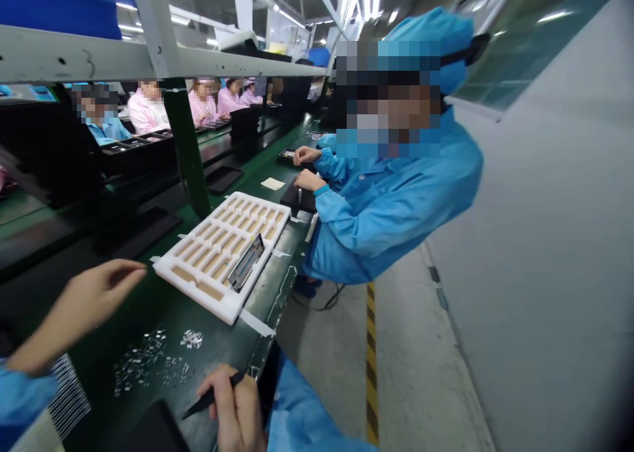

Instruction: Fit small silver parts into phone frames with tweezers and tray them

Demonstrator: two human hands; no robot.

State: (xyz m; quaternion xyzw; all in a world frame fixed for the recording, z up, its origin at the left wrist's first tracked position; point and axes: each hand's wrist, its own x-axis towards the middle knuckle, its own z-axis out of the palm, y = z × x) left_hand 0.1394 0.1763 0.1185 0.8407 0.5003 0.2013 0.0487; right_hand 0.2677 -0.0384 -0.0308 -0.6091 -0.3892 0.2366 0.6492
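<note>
From here the view leans hard to one side, but my right hand (pixel 232 409) is easy to read: thumb and fingers pinch a slim black pointed tool (pixel 212 394), held low like a pen, which seems to suit fine work. My left hand (pixel 94 300) holds nothing, its fingers loosely curled and hanging over the bench near the corner of a white foam tray (pixel 171 270); I cannot tell whether it touches anything. The tray's soft, cellular foam is cut into rows of narrow slots lined with tan strips (pixel 211 262), a layout that probably keeps each piece apart and protected. A metal-edged phone frame (pixel 246 262) sits tilted in its lower corner. Between my hands, tiny clear pieces (pixel 143 363) lie in loose, glittering scatters on the smooth green bench mat (pixel 257 320), within easy reach of the tool. Across the bench, a co-worker in a blue smock (pixel 376 221) bends over a dark pad.
</note>
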